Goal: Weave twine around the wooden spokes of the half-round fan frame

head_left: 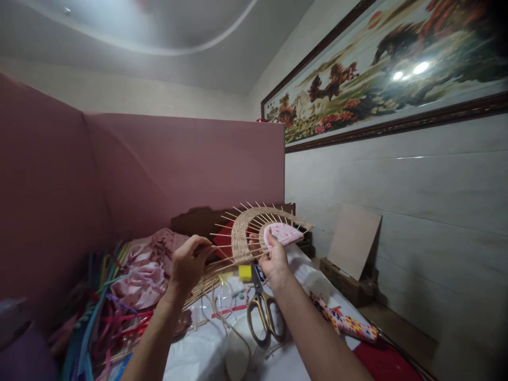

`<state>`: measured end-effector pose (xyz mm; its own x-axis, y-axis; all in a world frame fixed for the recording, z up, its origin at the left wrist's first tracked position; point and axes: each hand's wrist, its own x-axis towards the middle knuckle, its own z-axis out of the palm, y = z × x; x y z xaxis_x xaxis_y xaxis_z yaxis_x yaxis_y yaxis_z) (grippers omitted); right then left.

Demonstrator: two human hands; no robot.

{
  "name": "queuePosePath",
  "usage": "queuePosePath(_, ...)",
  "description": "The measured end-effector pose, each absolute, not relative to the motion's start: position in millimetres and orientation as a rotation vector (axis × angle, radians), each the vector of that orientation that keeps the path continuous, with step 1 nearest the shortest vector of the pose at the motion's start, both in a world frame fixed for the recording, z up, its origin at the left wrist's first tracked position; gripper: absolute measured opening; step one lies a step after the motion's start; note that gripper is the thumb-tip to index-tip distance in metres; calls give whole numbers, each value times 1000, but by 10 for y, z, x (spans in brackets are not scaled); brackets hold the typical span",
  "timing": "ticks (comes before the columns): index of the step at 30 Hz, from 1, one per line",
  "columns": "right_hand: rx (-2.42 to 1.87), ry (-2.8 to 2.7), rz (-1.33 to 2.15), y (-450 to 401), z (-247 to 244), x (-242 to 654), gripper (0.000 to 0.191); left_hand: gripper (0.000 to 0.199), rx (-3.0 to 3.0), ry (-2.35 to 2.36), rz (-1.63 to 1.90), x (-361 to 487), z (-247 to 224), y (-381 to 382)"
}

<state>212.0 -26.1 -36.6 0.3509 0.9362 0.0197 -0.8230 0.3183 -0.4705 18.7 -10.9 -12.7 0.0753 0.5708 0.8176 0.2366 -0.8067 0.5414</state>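
Note:
A half-round woven fan (243, 231) of tan cord and thin sticks is raised over the table, its stick ends fanning outward. My right hand (273, 259) grips it near the centre, with the thumb on a pink dotted cloth piece (283, 233). At the fan's left edge my left hand (193, 260) is closed in a pinch by the stick ends; what is between its fingertips is too small to make out. Scissors (260, 307) with gold-coloured handles lie below the fan, beside a yellow block (245, 273). Loose cord (222, 312) trails over the table.
Pink dotted cloth (145, 267) and colourful strips (89, 317) are heaped at the left. Bundled thin sticks (202, 286) lie behind my left hand. A floral-patterned item (349, 323) is at the right. A board (354, 241) leans on the wall beyond a box (345, 280).

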Motion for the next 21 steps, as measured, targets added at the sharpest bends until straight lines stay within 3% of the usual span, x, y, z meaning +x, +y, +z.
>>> queuePosePath(11,-407,-278,1343,-286,-360,2091,19,8,1762,841,1618,177,-213,-14)
queuePosePath(21,-392,-310,1352,-283,-362,2075,21,24,1422,688,1418,435,-356,-31)
